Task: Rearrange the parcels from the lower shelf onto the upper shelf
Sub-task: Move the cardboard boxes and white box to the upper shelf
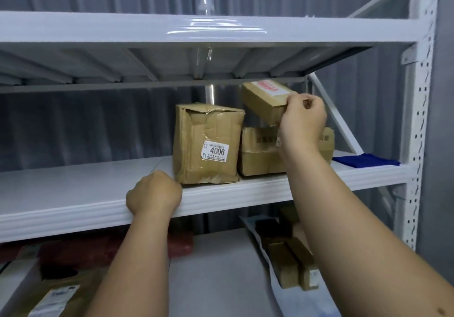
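Right hand (303,117): grip closed on the near end of a small brown box (264,100), fingers curled over the top edge, thumb side underneath. Box is tilted, far end up, red-and-white label on top. It is held in the air above a low wide carton (260,154) lying on the upper shelf (86,189); whether its bottom edge touches that carton is hidden by the hand.

Left hand (153,192): grip wrapped over the front lip of the upper shelf, fingers curled on the edge, holding no parcel. It sits just left of a tall crumpled taped parcel (207,142), sticker reading 4006 on its front face. That parcel stands upright on the shelf, just beside the low wide carton on its right; can't tell if they touch.

Far right on the same shelf: a flat blue item (366,160), apart from the cartons.

Lower shelf (221,267): long narrow brown boxes (290,260) lying on a pale mailer bag (264,253) to the right; dark red packet (118,245) at the back left; brown parcel with a white label (54,297) at the near left corner.

White steel rack upright (417,120) on the right, grey curtain behind.
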